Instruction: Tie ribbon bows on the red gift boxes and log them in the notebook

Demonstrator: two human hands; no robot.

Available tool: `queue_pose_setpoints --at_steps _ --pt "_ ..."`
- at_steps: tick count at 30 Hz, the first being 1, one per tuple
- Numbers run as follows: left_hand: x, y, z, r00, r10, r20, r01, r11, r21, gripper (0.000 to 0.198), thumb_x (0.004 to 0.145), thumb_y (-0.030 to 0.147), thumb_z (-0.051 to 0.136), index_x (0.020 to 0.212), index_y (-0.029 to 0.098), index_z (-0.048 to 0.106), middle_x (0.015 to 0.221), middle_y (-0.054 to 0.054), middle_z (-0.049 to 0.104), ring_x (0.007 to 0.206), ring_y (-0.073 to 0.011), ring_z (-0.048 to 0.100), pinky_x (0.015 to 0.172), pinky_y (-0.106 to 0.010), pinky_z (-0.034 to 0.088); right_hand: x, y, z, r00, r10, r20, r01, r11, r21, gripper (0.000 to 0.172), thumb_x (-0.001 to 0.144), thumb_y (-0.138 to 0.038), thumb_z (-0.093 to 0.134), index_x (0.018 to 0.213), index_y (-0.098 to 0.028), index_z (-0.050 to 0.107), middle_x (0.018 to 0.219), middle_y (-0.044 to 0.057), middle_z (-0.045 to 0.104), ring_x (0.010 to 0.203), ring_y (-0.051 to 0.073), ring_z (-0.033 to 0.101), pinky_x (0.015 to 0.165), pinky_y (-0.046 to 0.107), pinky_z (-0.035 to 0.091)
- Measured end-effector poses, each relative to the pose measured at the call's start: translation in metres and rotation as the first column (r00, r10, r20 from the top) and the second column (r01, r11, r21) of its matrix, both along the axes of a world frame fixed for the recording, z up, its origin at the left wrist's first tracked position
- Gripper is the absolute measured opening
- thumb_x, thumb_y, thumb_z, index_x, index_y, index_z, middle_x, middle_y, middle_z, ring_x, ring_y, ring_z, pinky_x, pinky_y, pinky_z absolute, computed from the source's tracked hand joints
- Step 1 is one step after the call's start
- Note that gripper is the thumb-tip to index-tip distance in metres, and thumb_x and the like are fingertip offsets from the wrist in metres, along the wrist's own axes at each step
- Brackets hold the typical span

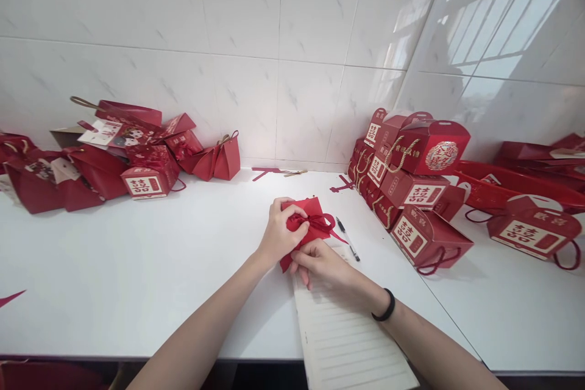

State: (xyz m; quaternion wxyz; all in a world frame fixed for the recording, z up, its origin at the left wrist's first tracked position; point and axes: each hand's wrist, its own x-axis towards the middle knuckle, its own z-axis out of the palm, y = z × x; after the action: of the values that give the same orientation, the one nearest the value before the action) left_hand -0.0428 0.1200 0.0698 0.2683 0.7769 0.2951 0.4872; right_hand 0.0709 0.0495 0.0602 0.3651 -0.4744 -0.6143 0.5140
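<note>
A small red gift box stands over the table in front of me, with a dark red ribbon tied in a bow on it. My left hand wraps the box's left side and pinches the ribbon near the knot between thumb and fingers. Just below the bow, my right hand has its thumb and forefinger closed at the box's lower edge; what lies between them is hidden. Under my right hand is a lined notebook page. A pen lies close by on the right.
Stacked red boxes with rope handles stand on the right, by a red basket. Several red bags and boxes crowd the left. Ribbon scraps lie along the tiled wall. The white table ends near me.
</note>
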Motion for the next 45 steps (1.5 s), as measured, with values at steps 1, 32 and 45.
queue_pose_setpoints --at_steps 1,32,45 --pt "0.0 0.0 0.0 1.0 0.004 -0.005 -0.004 1.0 -0.005 0.008 0.073 0.013 0.059 0.076 0.02 0.061 0.105 -0.005 0.043 0.112 -0.022 0.045 0.095 -0.038 0.042 0.0 0.0 0.0 1.0 0.004 0.001 -0.004 1.0 0.002 0.036 0.081 -0.042 0.052 0.061 -0.014 0.064 0.043 -0.003 0.054 0.037 0.008 0.048 0.051 0.023 0.042" --pt "0.001 -0.002 0.003 1.0 0.017 -0.002 -0.017 0.999 -0.051 0.009 0.073 0.012 0.059 0.072 0.021 0.062 0.104 -0.005 0.045 0.111 -0.0213 0.047 0.095 -0.038 0.042 -0.001 -0.011 0.008 0.959 0.234 0.163 -0.24 0.97 0.024 0.035 0.087 -0.037 0.047 0.069 -0.014 0.066 0.052 -0.001 0.057 0.043 0.008 0.052 0.047 0.018 0.041" --pt "0.002 -0.004 0.003 1.0 0.015 -0.02 -0.015 1.0 -0.016 0.008 0.074 0.014 0.059 0.073 0.021 0.063 0.104 -0.005 0.046 0.108 -0.0209 0.049 0.095 -0.038 0.043 0.043 0.0 0.037 0.826 -0.561 -0.049 0.519 0.724 0.454 0.035 0.073 -0.053 0.06 0.07 -0.018 0.057 0.066 0.003 0.059 0.059 0.014 0.053 0.055 0.026 0.044"
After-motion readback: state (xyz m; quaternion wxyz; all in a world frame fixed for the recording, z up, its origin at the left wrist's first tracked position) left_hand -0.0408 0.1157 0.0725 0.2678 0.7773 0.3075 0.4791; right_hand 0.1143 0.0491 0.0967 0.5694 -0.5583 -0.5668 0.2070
